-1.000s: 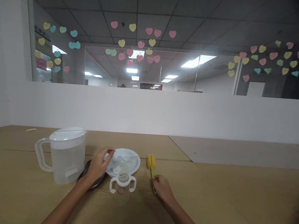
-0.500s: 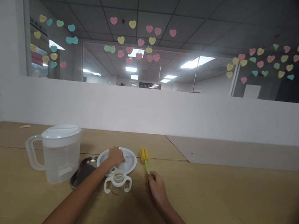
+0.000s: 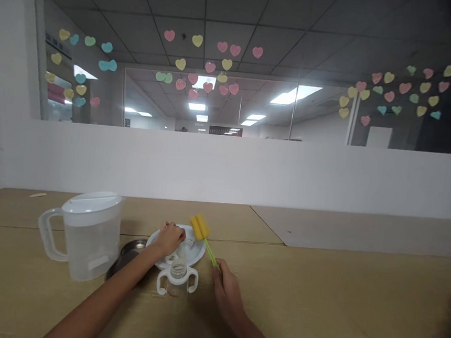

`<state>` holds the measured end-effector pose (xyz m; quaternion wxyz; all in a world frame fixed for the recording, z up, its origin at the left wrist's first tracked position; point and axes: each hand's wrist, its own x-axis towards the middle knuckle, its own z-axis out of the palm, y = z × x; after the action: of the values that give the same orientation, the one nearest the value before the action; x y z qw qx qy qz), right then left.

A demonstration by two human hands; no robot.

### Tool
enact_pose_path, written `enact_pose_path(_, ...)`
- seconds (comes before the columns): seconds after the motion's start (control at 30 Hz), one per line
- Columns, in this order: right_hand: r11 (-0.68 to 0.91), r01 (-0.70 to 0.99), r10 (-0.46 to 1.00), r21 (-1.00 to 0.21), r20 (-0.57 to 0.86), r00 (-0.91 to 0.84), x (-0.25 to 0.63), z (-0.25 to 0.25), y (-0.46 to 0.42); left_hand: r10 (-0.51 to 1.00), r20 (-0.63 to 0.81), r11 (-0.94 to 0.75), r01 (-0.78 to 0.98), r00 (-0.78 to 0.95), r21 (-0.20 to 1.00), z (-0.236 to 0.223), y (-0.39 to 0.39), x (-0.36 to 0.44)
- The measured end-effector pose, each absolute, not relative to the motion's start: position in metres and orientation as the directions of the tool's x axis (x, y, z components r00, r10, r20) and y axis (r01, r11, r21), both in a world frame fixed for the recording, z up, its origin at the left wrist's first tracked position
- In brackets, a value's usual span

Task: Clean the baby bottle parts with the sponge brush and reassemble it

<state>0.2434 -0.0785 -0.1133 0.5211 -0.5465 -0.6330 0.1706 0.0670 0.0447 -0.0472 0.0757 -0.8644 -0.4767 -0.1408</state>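
Note:
My right hand (image 3: 227, 290) grips the green handle of a bottle brush (image 3: 200, 228), whose yellow sponge head points up and to the left, by the plate's right edge. Over the white plate (image 3: 199, 256) is my left hand (image 3: 171, 238), its fingers curled and pressed together; what they hold is hidden. Small clear and white parts lie on the plate near those fingers, too blurred to name. Just in front of the plate a clear baby bottle (image 3: 177, 286) stands upright and uncapped, with a white two-handled ring around its neck.
A lidded translucent pitcher (image 3: 90, 246) stands at the left. Between it and the plate sits a metal tray (image 3: 134, 248), partly behind my left forearm. A white wall (image 3: 233, 169) rises behind the brown tabletop (image 3: 335, 305). A flat, pale sliver (image 3: 37, 194) lies far left.
The bottle brush has swung left in my right hand, so its sponge head now overlaps the plate's right edge. My left hand has shifted slightly left, still over the plate.

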Motion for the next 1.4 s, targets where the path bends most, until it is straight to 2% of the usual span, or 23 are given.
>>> enact_pose_path(0.07,0.357,0.411,0.907,-0.839,0.417,0.064,0.24,-0.114,-0.08,0.79,0.309,-0.551,0.834,0.53,-0.023,-0.045,0.045,0.066)
enact_pose_path(0.2,0.257,0.051,0.966,-0.965,0.255,-0.032,0.235,-0.112,-0.076,0.754,0.295,-0.599,0.798,0.587,-0.057,-0.048,0.046,0.066)
enact_pose_path(0.3,0.209,-0.145,0.974,-0.967,0.218,-0.051,0.235,-0.111,-0.07,0.739,0.279,-0.619,0.782,0.613,-0.079,-0.054,0.046,0.066)
enact_pose_path(0.37,0.205,-0.198,0.971,-0.958,0.224,-0.078,0.238,-0.111,-0.067,0.736,0.268,-0.623,0.777,0.621,-0.09,-0.059,0.047,0.066)
enact_pose_path(0.63,0.206,-0.206,0.968,-0.957,0.23,-0.099,0.244,-0.112,-0.061,0.732,0.305,-0.615,0.783,0.609,-0.087,-0.064,0.047,0.066)
enact_pose_path(1.03,0.206,-0.174,0.972,-0.963,0.222,-0.078,0.242,-0.108,-0.057,0.715,0.262,-0.64,0.758,0.648,-0.127,-0.064,0.051,0.063)
enact_pose_path(1.2,0.263,-0.049,0.965,-0.964,0.263,-0.006,0.247,-0.103,-0.059,0.697,0.306,-0.647,0.752,0.649,-0.122,-0.064,0.052,0.063)
enact_pose_path(1.4,0.269,-0.035,0.961,-0.962,0.266,0.082,0.251,-0.107,-0.055,0.698,0.409,-0.623,0.78,0.588,-0.059,-0.056,0.047,0.059)
